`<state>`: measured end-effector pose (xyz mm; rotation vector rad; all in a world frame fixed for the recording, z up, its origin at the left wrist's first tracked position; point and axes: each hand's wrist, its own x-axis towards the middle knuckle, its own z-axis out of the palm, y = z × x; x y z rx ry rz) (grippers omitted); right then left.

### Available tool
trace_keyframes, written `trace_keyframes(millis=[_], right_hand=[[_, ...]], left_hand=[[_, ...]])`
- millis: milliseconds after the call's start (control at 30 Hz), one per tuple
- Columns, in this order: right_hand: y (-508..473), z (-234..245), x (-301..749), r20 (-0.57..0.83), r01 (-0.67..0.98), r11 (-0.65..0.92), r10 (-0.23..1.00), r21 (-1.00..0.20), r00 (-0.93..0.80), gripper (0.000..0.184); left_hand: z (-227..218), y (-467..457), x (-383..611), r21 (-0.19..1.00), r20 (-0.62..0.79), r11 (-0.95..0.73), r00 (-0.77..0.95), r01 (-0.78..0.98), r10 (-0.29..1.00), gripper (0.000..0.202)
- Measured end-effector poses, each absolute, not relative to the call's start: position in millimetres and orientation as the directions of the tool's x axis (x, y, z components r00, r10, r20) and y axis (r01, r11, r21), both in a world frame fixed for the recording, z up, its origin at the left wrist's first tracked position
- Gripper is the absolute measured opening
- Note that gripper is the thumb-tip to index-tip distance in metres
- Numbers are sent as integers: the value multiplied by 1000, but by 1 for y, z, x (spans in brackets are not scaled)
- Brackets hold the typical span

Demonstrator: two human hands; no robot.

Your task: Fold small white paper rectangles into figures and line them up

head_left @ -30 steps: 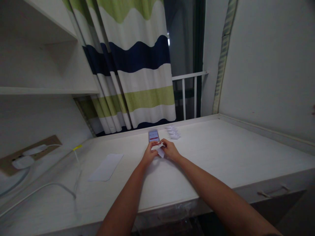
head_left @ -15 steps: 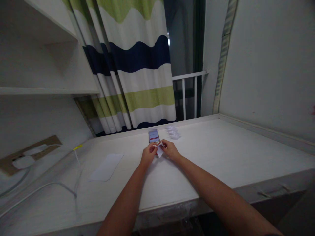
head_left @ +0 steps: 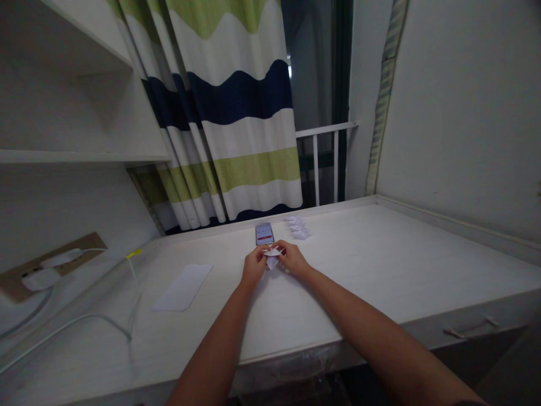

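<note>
Left forearm and right forearm come in from the near edge of the worktop [head_left: 380, 270], a pale wood-grain laminate. Left hand [head_left: 255, 267] and right hand [head_left: 293, 258] are both closed to a pinch, fingertips together, gripping one small folded white paper [head_left: 272, 257] from either side. The paper sits just above the worktop, near its middle, with a pointed flap hanging down between the hands. Exact fold shape is partly hidden by the fingers.

Progress as seen: a small heap of folded paper pieces [head_left: 297, 228] lies beyond the hands, just right of a phone [head_left: 264, 233]. Pieces look light, crisp and angular; count is too small to tell. The phone lies flat and face up with its screen lit, a red bar showing; other screen content is unreadable. Left of the hands, a flat white paper sheet [head_left: 182, 287] lies unfolded, a long rectangle with soft corners.

Further left, a thin white cable [head_left: 71, 324] curves across the worktop to white plugs [head_left: 40, 278] in a brown wall socket strip [head_left: 87, 242]. A white shelf [head_left: 84, 155] sits above it. At the far edge hangs a striped curtain [head_left: 253, 169] in green, white and navy fabric, with a white railing [head_left: 325, 130] beside it.
</note>
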<state>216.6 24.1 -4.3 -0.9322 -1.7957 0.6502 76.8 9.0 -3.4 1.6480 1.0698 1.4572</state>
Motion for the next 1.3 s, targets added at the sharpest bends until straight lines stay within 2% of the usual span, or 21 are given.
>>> trace_keyframes(millis=[233,433,533,733,867,1133,1300], right_hand=[[24,-1,216,531,274,574,818,-771,-220,16],[29,-8,216,550,219,599,797,-770,-250,27],[33,-13,216,553,146,605,784,-783,-282,35],[32,-8,218,440,32,476,835,-879,-329,30],[30,-5,219,450,-4,476,828,-879,-336,30],[29,1,218,422,-67,419,872,-905,-248,22],[30,2,218,403,-150,378,892,-914,-207,27]], left_hand=[[2,6,82,932,359,-357,31,-53,933,20],[4,6,79,953,278,-272,28,-130,960,25],[4,7,77,956,264,-261,0,-136,965,24],[4,8,76,953,274,-274,-20,-129,962,23],[3,9,75,950,288,-289,-30,-122,957,23],[3,9,75,947,315,-313,13,-69,949,18],[5,6,78,945,327,-325,69,-38,942,18]])
